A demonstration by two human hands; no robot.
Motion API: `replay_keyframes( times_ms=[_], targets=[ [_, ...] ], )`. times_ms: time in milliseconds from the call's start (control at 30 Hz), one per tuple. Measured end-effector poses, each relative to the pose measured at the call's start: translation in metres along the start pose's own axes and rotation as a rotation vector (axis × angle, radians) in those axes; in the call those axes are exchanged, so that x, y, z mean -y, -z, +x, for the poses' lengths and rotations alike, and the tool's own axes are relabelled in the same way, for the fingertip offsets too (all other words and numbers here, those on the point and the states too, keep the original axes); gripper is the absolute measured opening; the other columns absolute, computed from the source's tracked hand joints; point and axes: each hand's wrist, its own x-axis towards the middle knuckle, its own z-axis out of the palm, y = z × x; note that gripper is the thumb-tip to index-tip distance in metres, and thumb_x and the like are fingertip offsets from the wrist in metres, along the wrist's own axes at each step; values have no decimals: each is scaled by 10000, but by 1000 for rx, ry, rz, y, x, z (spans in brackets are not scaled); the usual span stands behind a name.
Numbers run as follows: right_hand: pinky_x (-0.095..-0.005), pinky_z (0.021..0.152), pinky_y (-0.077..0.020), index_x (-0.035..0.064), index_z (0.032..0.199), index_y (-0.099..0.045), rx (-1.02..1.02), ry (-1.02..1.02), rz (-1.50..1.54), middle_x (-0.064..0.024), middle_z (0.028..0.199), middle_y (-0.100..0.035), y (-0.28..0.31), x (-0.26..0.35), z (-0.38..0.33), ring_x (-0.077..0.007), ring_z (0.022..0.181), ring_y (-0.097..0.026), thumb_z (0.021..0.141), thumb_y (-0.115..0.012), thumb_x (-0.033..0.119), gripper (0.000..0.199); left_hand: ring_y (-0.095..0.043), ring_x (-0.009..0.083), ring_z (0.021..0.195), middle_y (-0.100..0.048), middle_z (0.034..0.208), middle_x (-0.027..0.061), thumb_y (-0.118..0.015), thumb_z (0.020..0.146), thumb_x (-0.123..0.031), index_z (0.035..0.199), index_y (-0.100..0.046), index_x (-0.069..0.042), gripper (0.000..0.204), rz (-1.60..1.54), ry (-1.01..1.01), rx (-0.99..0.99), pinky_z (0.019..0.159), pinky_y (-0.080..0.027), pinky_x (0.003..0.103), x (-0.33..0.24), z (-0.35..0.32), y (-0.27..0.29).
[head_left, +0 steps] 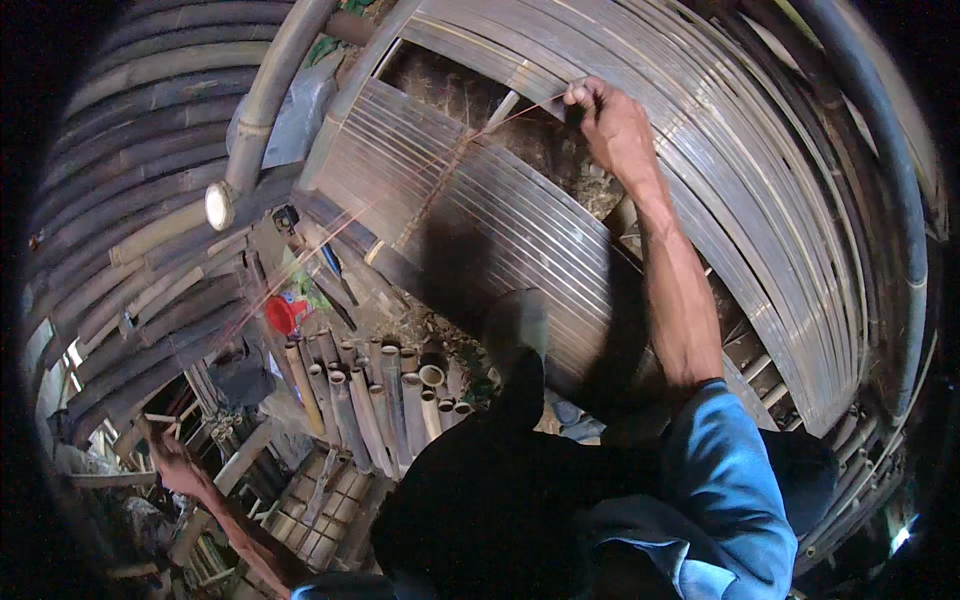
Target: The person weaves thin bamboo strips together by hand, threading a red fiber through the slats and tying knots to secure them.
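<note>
One red string (pixel 400 200), two hands. My right hand (pixel 608 125), at 1 o'clock, pinches the string's upper end over the bamboo slats (pixel 520 240). String runs taut from 1 toward 8 o'clock. My left hand (pixel 172 462), at 8 o'clock, is clenched; I cannot tell on what. One red spool (pixel 282 313).

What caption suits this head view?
Right hand pulls red string taut across bamboo slats; left hand stretched away.

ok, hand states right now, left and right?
Left hand: far out to the side, grip cannot be told.
Right hand: closed, pinching the red string at the bamboo slats.
</note>
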Motion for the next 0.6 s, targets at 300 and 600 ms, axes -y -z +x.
replay_keyframes(
  times_ms=[300,600],
  targets=[
    [-462,764,-522,89,983,-720,-17,53,33,-184,883,-701,-8,-9,19,-420,852,-663,979,-539,210,217,-698,337,897,-726,1073,137,-654,866,-236,1216,-669,-57,393,370,366,750,781,-549,378,90,-157,21],
    [-274,798,-472,32,1030,-682,183,43,256,-5,817,-640,13,-21,24,-105,808,-566,1031,-536,258,268,-692,347,854,-724,958,179,-748,759,-134,1091,-688,-12,359,-855,-56,593,782,-526,389,-362,-33,47]
  ],
)
